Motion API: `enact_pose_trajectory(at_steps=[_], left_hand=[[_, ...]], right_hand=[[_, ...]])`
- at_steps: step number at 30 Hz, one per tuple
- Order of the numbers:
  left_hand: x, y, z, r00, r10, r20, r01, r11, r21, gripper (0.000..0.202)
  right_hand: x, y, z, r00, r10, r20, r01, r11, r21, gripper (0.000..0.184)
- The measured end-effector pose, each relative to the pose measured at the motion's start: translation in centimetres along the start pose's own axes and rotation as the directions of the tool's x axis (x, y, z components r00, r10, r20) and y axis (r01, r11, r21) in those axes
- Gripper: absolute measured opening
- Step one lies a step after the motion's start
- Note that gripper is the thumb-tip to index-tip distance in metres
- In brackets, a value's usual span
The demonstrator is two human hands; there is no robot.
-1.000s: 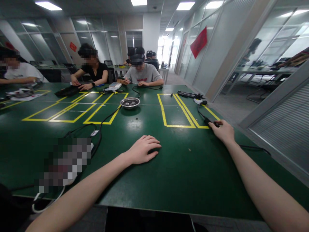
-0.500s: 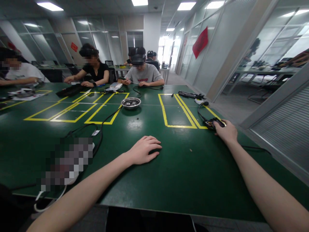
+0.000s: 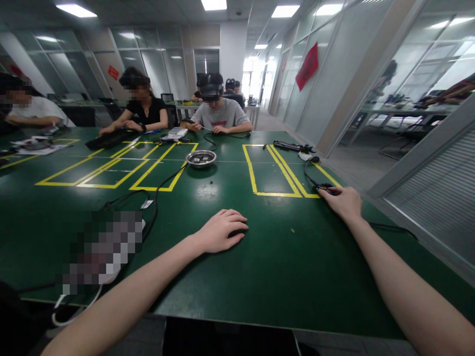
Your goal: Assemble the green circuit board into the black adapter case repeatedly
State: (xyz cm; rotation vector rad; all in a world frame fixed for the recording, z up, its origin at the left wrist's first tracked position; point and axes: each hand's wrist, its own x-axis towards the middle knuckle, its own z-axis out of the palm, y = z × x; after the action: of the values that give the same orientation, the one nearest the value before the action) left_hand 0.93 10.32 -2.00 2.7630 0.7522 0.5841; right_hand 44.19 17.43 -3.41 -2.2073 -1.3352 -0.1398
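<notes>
My left hand (image 3: 223,231) lies palm down on the green table (image 3: 267,267), its fingers stretched out and slightly apart, with nothing in it. Farther off at the right, my right hand (image 3: 344,201) has its thumb and fingers on a small dark device (image 3: 325,187) at the end of a yellow-taped strip. Most of that device is hidden by the hand, so its exact kind is unclear. A black cable (image 3: 306,170) runs close beside it. Beyond my left hand stands a round metal bowl (image 3: 201,158) with small shiny metal pieces inside.
Yellow tape (image 3: 278,194) marks out rectangles on the table. A blurred-out power strip (image 3: 107,247) with cables lies at the left. A black folded stand (image 3: 293,146) rests at the far right. Several people sit across the table; one handles a black tray (image 3: 111,139).
My right hand has shifted slightly left over the dark device, covering more of it. My left hand stays put. A co-worker's hands have moved at the black tray.
</notes>
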Motion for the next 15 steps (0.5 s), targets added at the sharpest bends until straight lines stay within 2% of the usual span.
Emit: enact_pose_trajectory(at_steps=[4,8,11,15], left_hand=[[0.0,0.0,0.0,1.000,-0.008,0.006,0.008,1.000,-0.005,0.024],[0.0,0.1,0.0,1.000,-0.012,0.011,0.012,1.000,-0.010,0.024],[0.0,0.1,0.0,1.000,-0.012,0.014,0.012,1.000,-0.011,0.023],[0.0,0.2,0.0,1.000,-0.017,0.021,0.018,1.000,-0.010,0.023]], right_hand=[[-0.7,-1.0,-0.3,0.998,-0.050,0.040,0.053,0.994,-0.099,0.044],[-0.9,-1.5,-0.5,0.994,-0.087,0.069,0.095,0.987,-0.127,0.037],[-0.6,-1.1,-0.4,0.994,-0.097,0.045,0.100,0.992,-0.076,0.035],[-0.3,-0.4,-0.3,0.998,-0.057,0.020,0.054,0.992,0.114,0.034]])
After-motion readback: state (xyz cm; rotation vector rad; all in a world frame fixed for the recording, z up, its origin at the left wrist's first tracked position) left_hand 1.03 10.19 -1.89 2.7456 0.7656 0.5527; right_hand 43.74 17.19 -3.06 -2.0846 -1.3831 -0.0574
